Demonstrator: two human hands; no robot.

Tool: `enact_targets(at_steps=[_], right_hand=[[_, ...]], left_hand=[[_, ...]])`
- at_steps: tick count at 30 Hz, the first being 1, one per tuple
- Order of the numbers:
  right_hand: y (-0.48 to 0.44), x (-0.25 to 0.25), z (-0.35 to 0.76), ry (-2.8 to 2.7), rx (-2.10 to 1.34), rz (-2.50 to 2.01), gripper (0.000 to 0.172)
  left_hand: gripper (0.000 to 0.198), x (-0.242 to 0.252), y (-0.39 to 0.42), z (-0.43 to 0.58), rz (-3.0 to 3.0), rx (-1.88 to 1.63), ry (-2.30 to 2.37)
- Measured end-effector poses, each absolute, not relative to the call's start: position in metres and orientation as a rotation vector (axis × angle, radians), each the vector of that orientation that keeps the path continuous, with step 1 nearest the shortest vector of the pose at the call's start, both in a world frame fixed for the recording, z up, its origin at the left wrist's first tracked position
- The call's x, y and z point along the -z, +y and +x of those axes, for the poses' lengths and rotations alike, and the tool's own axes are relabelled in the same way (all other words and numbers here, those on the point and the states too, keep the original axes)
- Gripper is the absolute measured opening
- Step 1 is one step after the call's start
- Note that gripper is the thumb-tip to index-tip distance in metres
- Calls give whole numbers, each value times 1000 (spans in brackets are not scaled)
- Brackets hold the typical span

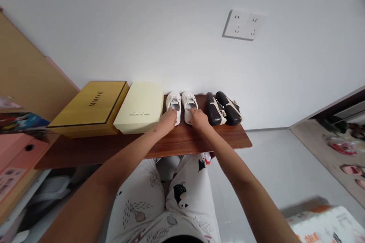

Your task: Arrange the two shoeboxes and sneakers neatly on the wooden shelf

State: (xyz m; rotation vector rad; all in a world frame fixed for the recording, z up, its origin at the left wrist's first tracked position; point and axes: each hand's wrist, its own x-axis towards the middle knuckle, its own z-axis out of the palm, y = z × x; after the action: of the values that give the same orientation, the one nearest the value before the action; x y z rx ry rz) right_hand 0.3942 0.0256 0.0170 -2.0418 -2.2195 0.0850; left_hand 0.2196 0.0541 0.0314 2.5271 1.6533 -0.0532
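Observation:
Two white shoes stand side by side on a dark wooden shelf [182, 141], toes toward the wall. My left hand [170, 117] is closed on the heel of the left white shoe [173, 100]. The heel of the right white shoe [188, 100] is pinched by my right hand [197, 117]. To the right lie a black shoe with white trim [214, 110] and its mate [230, 110]. A pale yellow box [142, 102] is just left of the white shoes, and a darker yellow box [91, 104] sits beyond it.
Behind the shelf is a white wall with a socket plate [243, 25]. Pink boxes [19, 155] are at the far left. On the right, a low rack [336, 152] holds pink slippers, and a white printed package [327, 226] lies on the floor.

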Motion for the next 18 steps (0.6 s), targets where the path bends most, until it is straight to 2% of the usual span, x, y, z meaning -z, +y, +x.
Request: enact_targets(at_steps=[6, 12, 15, 18], right_hand=[[24, -13, 391, -2211, -51, -2050, 31], [13, -10, 396, -2118, -103, -1941, 43], [1, -8, 414, -2004, -69, -1786, 43], [-11, -9, 450, -1850, 2, -1676, 36]], left_hand=[[38, -31, 54, 223, 2451, 65, 1722], [42, -35, 43, 228, 2494, 123, 1815], [41, -42, 31, 234, 2622, 13, 1851], [40, -46, 22, 251, 2810, -238, 1662]])
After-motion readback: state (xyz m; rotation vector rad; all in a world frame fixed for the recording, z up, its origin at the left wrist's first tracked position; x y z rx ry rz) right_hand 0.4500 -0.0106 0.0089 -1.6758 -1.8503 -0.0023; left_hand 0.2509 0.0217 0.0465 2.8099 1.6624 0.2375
